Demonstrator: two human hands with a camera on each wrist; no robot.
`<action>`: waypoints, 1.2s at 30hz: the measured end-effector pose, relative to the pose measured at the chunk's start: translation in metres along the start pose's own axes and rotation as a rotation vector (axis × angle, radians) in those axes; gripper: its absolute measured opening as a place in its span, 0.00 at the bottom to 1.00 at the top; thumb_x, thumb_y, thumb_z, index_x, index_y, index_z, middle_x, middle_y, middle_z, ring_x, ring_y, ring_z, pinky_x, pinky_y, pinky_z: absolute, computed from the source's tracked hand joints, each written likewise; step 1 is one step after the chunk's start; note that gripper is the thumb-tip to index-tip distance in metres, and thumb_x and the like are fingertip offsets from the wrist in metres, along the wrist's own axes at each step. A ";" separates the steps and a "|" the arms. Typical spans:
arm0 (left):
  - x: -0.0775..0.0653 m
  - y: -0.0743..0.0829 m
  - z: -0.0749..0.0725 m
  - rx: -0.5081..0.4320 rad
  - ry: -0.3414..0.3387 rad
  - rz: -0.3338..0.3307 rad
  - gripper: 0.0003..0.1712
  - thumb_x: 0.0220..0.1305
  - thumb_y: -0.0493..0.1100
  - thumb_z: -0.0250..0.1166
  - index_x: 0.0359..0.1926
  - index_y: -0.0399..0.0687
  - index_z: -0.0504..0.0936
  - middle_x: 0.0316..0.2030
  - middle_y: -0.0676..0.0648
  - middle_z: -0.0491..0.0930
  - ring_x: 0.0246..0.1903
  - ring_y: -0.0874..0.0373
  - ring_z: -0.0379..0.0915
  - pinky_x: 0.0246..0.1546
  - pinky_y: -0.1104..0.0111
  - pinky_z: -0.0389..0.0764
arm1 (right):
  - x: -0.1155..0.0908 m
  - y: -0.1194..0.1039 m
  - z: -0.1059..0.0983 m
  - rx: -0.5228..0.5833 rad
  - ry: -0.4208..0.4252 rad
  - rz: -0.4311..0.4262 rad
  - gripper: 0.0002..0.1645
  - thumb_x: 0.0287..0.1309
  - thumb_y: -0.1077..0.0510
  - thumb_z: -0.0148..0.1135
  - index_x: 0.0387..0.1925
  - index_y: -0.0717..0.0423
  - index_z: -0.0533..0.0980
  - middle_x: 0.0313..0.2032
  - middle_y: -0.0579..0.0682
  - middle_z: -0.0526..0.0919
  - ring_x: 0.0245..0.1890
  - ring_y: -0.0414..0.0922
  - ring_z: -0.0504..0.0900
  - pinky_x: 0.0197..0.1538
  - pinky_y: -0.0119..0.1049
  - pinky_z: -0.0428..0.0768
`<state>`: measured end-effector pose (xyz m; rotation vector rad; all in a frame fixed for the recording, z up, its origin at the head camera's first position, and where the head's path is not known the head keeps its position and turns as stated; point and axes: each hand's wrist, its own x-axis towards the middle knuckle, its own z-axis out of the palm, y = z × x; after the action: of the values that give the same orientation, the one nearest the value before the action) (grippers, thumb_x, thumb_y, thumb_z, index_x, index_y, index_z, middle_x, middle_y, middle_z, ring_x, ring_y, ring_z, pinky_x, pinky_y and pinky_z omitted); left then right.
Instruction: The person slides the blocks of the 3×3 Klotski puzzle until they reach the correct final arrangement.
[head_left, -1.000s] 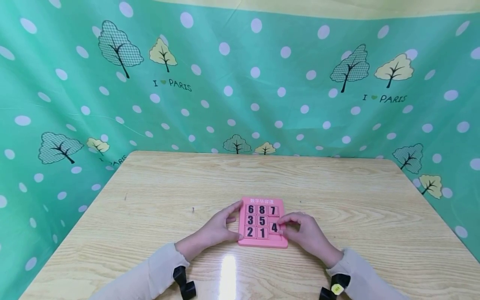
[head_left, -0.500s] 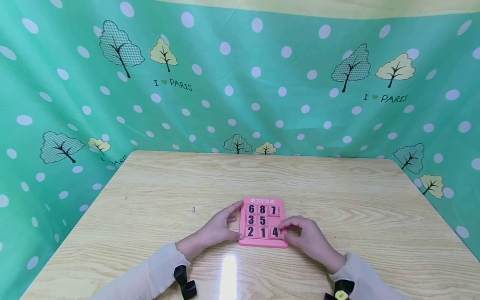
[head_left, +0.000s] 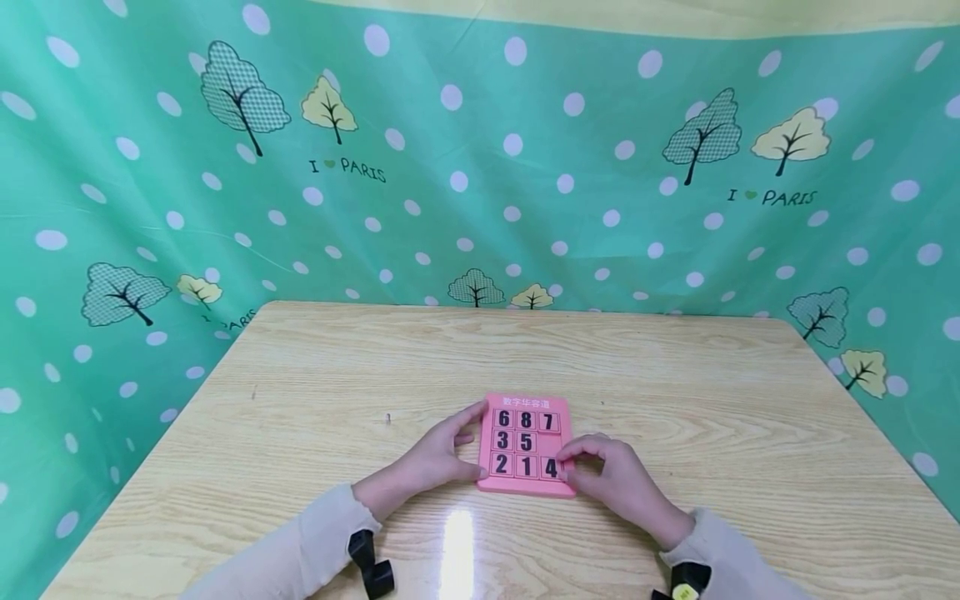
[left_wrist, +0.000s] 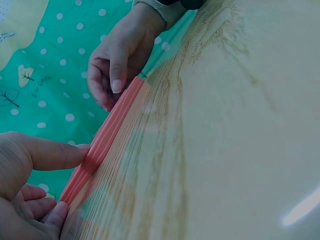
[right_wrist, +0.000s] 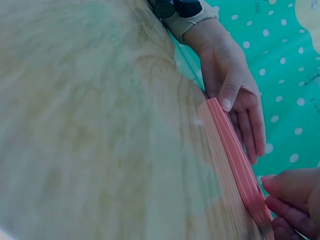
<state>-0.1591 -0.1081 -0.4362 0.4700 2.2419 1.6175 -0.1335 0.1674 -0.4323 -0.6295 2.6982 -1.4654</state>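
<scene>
A pink sliding number puzzle [head_left: 525,487] lies flat on the table, its numbered tiles in three rows: 6 8 7, then 3 5 and a gap at the right, then 2 1 4. My left hand [head_left: 433,454] holds the left side of the frame, index finger at the far corner and thumb at the near one. At the lower right, my right hand [head_left: 617,477] has its index finger and thumb around the right edge of the 4 tile [head_left: 550,468]. Both wrist views show the puzzle's pink near edge [left_wrist: 107,135] low on the wood; its number face is hidden there.
The wood-grain table [head_left: 360,358] spreads around the puzzle. Behind it hangs a green dotted cloth [head_left: 480,167] printed with trees. Black wrist cameras [head_left: 371,567] sit at both cuffs, and a bright reflection falls on the near tabletop.
The 4 tile has slid toward the person, from partway down the right column into the bottom row, with the right fingers following it. The left hand stays in place.
</scene>
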 end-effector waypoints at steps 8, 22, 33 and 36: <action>0.000 0.001 0.000 -0.001 0.001 -0.004 0.56 0.42 0.30 0.70 0.72 0.43 0.51 0.70 0.41 0.55 0.63 0.41 0.59 0.65 0.54 0.63 | 0.016 0.007 -0.001 -0.053 0.051 0.071 0.12 0.45 0.62 0.71 0.35 0.51 0.83 0.39 0.45 0.85 0.43 0.46 0.80 0.50 0.37 0.79; 0.000 0.001 0.000 -0.004 -0.005 -0.002 0.56 0.42 0.30 0.71 0.72 0.43 0.52 0.70 0.40 0.54 0.64 0.40 0.58 0.66 0.54 0.63 | 0.039 0.014 0.000 -0.017 0.086 0.143 0.17 0.47 0.64 0.69 0.43 0.56 0.81 0.44 0.50 0.83 0.46 0.46 0.78 0.52 0.40 0.78; 0.001 -0.001 0.000 0.009 0.000 0.002 0.56 0.42 0.31 0.71 0.72 0.44 0.52 0.70 0.40 0.55 0.64 0.41 0.59 0.65 0.54 0.63 | 0.043 0.014 0.002 -0.025 0.109 0.176 0.17 0.48 0.64 0.68 0.44 0.57 0.81 0.45 0.50 0.82 0.46 0.46 0.78 0.54 0.43 0.77; 0.001 -0.001 0.000 0.009 0.001 -0.001 0.56 0.42 0.31 0.71 0.72 0.44 0.52 0.70 0.40 0.55 0.63 0.40 0.60 0.65 0.54 0.64 | 0.043 0.015 0.004 -0.024 0.111 0.192 0.17 0.49 0.65 0.67 0.45 0.57 0.81 0.44 0.50 0.82 0.46 0.46 0.77 0.54 0.43 0.77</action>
<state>-0.1601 -0.1083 -0.4370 0.4704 2.2511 1.6083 -0.1778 0.1564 -0.4383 -0.2875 2.7694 -1.4619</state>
